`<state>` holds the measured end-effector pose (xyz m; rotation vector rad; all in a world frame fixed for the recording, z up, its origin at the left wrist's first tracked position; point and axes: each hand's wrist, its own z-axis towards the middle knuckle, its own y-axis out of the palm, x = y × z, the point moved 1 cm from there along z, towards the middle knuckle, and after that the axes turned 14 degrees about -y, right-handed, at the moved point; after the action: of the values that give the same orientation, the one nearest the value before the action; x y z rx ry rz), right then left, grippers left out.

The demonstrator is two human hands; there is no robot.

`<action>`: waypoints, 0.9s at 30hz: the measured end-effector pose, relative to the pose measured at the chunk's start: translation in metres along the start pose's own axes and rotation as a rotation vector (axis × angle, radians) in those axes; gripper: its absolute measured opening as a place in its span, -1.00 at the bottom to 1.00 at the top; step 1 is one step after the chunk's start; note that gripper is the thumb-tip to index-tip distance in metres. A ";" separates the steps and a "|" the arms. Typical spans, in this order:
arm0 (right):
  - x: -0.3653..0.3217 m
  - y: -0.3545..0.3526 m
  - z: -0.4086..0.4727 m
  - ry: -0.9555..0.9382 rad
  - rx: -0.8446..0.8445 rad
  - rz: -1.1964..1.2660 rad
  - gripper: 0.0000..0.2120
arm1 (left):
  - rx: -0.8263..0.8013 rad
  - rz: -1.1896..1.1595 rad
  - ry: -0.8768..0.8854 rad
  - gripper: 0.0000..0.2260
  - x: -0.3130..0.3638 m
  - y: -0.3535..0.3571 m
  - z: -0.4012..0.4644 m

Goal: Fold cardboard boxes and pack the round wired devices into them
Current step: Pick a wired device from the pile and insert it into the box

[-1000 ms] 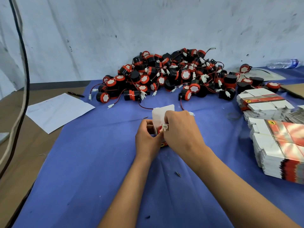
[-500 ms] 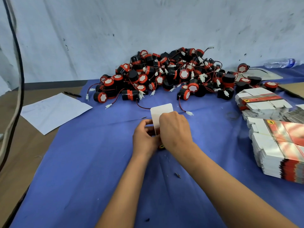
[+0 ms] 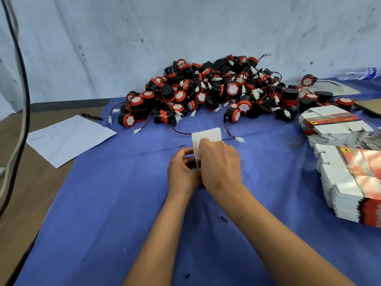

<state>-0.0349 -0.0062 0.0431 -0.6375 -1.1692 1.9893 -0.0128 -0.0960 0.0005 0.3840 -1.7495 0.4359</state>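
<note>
Mid-cloth, just in front of the pile: a small white cardboard box (image 3: 203, 141), upright, its rounded top flap standing open above both hands. Left hand (image 3: 182, 171) curled around the box's left side, thumb and fingers closed on the card. Right hand (image 3: 220, 164) over the box's right side and front, fingers bent down across it and gripping, hiding most of the box body; a sliver of red and black print just visible below the knuckles. Whether a device sits inside the box: cannot tell, hidden by the hands. Behind the box, against the white wall (image 3: 185, 34), a big heap of round wired devices (image 3: 216, 91), black bodies with red rims and white faces, thin red and black wires ending in small white plugs trailing out onto the blue cloth (image 3: 115, 203). One plug and wire (image 3: 239, 139) lying just right of the open flap, apart from it. To the right, two stacks of flat unfolded boxes: a farther one (image 3: 332, 126) near the heap, a nearer, taller one (image 3: 354, 182) with red and white print, at the frame's edge. Far right at the back, a clear plastic bottle (image 3: 357, 73) on its side. To the left, a white sheet of paper (image 3: 70, 139) half on the cloth and half on the brown table (image 3: 24, 193), a black pen (image 3: 91, 116) just beyond it. A dark cable (image 3: 22, 83) hanging down the left edge of the view.
</note>
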 end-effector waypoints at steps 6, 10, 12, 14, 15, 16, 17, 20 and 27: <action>0.006 -0.003 0.002 -0.089 -0.048 0.017 -0.82 | -0.007 -0.027 -0.012 -0.62 -0.003 -0.001 0.000; 0.017 -0.018 0.011 -0.285 -0.169 0.097 -0.91 | 0.011 -0.004 0.005 -0.63 -0.003 -0.001 -0.001; 0.023 -0.023 0.012 -0.372 -0.212 0.167 -0.93 | 0.016 0.013 0.012 -0.63 -0.004 -0.001 -0.001; 0.030 -0.024 0.012 -0.382 -0.219 0.269 -0.94 | -0.004 0.005 0.006 -0.61 -0.004 -0.003 -0.002; 0.033 -0.024 0.012 -0.358 -0.213 0.337 -0.95 | -0.017 0.003 0.005 -0.60 -0.003 -0.004 -0.002; 0.036 -0.024 0.013 -0.330 -0.202 0.391 -0.95 | -0.033 0.000 0.005 -0.60 -0.004 -0.005 -0.002; 0.039 -0.023 0.013 -0.307 -0.181 0.421 -0.95 | -0.050 -0.002 0.004 -0.62 -0.004 -0.006 -0.003; 0.045 -0.020 0.013 -0.253 -0.087 0.413 -0.94 | -0.072 0.029 0.024 -0.72 -0.003 -0.008 -0.003; 0.058 -0.026 0.013 -0.121 0.017 0.378 -0.98 | 0.048 0.074 0.057 -0.88 -0.006 0.004 -0.005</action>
<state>-0.0701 0.0413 0.0694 -0.7848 -1.1667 2.3801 -0.0092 -0.0901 -0.0044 0.3390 -1.7044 0.5379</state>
